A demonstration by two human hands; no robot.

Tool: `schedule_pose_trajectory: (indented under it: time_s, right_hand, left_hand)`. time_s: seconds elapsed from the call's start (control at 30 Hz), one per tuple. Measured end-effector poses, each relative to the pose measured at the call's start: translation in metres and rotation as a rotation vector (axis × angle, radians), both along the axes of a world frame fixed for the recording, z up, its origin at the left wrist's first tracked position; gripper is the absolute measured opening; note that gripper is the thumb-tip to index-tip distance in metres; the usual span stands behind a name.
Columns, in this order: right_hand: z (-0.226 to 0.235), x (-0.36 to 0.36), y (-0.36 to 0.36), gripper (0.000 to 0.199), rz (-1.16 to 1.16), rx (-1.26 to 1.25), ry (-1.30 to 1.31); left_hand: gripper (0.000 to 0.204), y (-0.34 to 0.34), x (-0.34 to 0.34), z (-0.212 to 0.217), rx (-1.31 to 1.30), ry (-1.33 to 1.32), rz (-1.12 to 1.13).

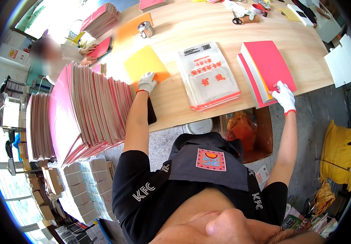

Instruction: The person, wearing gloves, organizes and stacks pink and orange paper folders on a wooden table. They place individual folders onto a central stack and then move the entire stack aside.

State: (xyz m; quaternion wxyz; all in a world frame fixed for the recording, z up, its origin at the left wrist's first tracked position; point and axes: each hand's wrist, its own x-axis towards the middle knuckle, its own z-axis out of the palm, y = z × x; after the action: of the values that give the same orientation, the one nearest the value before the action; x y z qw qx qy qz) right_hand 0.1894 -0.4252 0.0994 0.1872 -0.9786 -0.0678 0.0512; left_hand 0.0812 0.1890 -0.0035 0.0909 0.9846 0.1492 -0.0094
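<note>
My left hand (146, 82), in a white glove with a red cuff, lies on the near part of the yellow paper sheets (144, 61), its fingers resting on the top sheet. On the right, my right hand (284, 97), gloved the same way, has its thumb and fingers at the near corner of a stack of pink sheets (268, 61). Yellow and white edges show along the left side of that stack, above another pink layer. Between my hands is a pile of clear plastic bags (208, 75) with red print and red lower edges.
A tall pile of pink-covered bundles (90, 110) rises left of my left arm. A dark flat object (151, 110) lies by the table's near edge. Farther off stand a metal cup (145, 29) and scissors (237, 20). Across the table, another person's hands (88, 55) hold a red folder.
</note>
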Motion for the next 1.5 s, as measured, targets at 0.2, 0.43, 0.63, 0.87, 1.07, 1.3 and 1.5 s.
schedule_pose_trajectory:
  time_s: [0.2, 0.43, 0.63, 0.87, 1.07, 1.3, 1.5]
  right_hand:
    - [0.002, 0.006, -0.009, 0.046, -0.027, 0.057, 0.076]
    - [0.002, 0.012, -0.008, 0.042, 0.000, 0.160, 0.114]
    - [0.003, 0.014, -0.012, 0.039, 0.023, 0.021, 0.103]
    - [0.008, 0.001, 0.031, 0.029, 0.137, -0.472, -0.110]
    - [-0.035, 0.018, -0.057, 0.043, -0.099, 0.191, -0.262]
    - [0.062, -0.026, -0.062, 0.053, -0.234, -0.025, -0.350]
    - [0.063, -0.033, -0.080, 0.046, -0.100, -0.207, -0.515]
  left_hand:
    - [0.047, -0.021, 0.007, 0.012, 0.070, 0.035, 0.007]
    - [0.041, 0.009, -0.002, -0.002, 0.017, -0.054, -0.079]
    - [0.032, -0.002, -0.001, -0.004, -0.037, -0.052, 0.068]
    - [0.016, 0.011, 0.005, -0.021, -0.148, -0.432, 0.336]
    - [0.023, -0.124, 0.071, 0.120, -0.117, -1.063, -0.189]
    - [0.018, -0.373, 0.105, 0.165, -0.097, -0.782, -0.849]
    - [0.025, -0.539, 0.130, 0.105, 0.009, -0.009, -0.810]
